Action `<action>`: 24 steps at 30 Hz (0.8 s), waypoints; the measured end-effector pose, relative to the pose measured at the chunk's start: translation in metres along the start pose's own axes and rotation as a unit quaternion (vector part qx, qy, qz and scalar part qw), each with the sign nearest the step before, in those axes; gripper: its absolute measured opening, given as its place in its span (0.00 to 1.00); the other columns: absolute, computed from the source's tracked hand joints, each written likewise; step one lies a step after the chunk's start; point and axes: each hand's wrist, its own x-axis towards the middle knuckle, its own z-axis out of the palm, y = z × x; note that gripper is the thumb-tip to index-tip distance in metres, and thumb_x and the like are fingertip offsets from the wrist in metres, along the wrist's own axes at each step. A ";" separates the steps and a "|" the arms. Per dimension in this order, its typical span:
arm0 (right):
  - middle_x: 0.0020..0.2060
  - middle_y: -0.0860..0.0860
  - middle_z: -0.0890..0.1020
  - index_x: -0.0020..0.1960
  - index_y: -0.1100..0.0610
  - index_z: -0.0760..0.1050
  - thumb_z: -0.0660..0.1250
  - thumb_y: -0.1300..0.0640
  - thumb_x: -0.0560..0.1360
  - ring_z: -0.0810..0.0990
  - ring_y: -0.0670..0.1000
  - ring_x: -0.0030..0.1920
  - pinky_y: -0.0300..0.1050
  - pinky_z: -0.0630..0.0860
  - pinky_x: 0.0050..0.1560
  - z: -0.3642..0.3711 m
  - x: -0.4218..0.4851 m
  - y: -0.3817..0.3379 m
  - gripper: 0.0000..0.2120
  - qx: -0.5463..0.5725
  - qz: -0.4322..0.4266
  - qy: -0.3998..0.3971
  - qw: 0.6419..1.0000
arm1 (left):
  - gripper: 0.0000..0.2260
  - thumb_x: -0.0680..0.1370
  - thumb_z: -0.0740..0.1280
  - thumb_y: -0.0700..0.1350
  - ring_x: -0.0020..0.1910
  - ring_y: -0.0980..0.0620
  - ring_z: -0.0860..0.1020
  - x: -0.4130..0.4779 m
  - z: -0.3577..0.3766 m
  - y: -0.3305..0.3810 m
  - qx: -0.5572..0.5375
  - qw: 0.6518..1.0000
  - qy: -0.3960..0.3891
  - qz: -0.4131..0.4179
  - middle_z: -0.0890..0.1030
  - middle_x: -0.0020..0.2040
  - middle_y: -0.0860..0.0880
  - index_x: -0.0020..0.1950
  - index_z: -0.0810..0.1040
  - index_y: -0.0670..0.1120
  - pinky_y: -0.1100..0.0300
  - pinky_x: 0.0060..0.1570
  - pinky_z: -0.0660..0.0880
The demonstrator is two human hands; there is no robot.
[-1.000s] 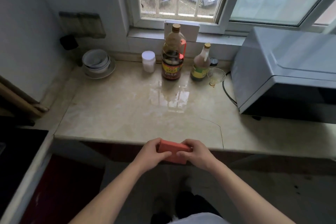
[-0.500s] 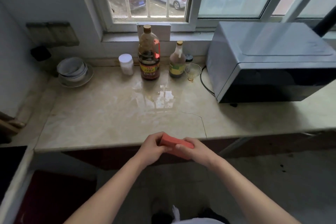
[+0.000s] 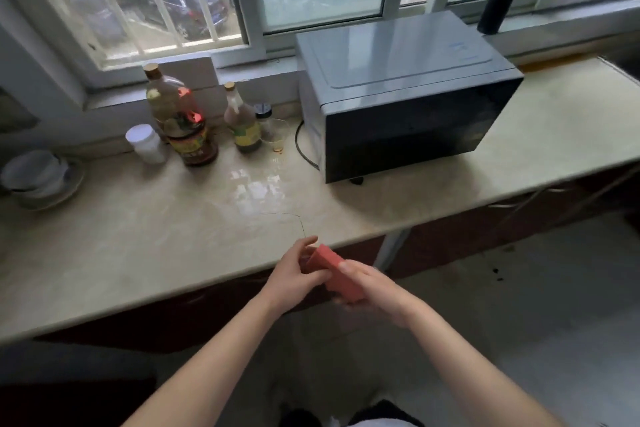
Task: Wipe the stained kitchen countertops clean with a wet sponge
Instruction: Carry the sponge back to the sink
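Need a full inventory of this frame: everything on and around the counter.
sponge: 1, red, at the counter's front edge
countertop: 1, beige stone, under the window
wet patch: 1, shiny, mid-counter
microwave: 1, grey and black, counter right
cable: 1, black, left of microwave
large bottle: 1, dark, red handle, back left
small bottle: 1, brown, yellow label, right of large bottle
white jar: 1, white, left of large bottle
glass: 1, clear, beside small bottle
bowls: stack, white, on plate, far left
left hand: 1, holds sponge's left end
right hand: 1, holds sponge's right end
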 end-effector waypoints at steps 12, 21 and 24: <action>0.59 0.54 0.83 0.68 0.49 0.73 0.60 0.50 0.84 0.85 0.57 0.51 0.53 0.79 0.52 -0.162 -0.085 0.018 0.14 0.250 -0.138 0.225 0.932 | 0.15 0.79 0.69 0.44 0.55 0.62 0.78 0.070 0.156 0.110 0.116 0.984 0.025 0.133 0.79 0.57 0.55 0.65 0.75 0.48 0.72 0.52 0.74; 0.62 0.54 0.79 0.66 0.45 0.73 0.61 0.50 0.84 0.81 0.54 0.53 0.59 0.76 0.65 -0.241 -0.134 0.028 0.12 0.298 -0.193 0.351 0.867 | 0.11 0.78 0.69 0.40 0.51 0.65 0.78 0.115 0.260 0.162 0.122 0.970 -0.074 0.197 0.80 0.55 0.54 0.61 0.77 0.47 0.75 0.49 0.72; 0.63 0.51 0.79 0.63 0.41 0.73 0.62 0.50 0.83 0.80 0.53 0.53 0.55 0.78 0.62 -0.262 -0.145 0.028 0.10 0.268 -0.202 0.407 0.850 | 0.11 0.78 0.69 0.40 0.50 0.64 0.79 0.131 0.287 0.171 0.128 0.962 -0.113 0.215 0.80 0.55 0.54 0.60 0.77 0.47 0.74 0.49 0.73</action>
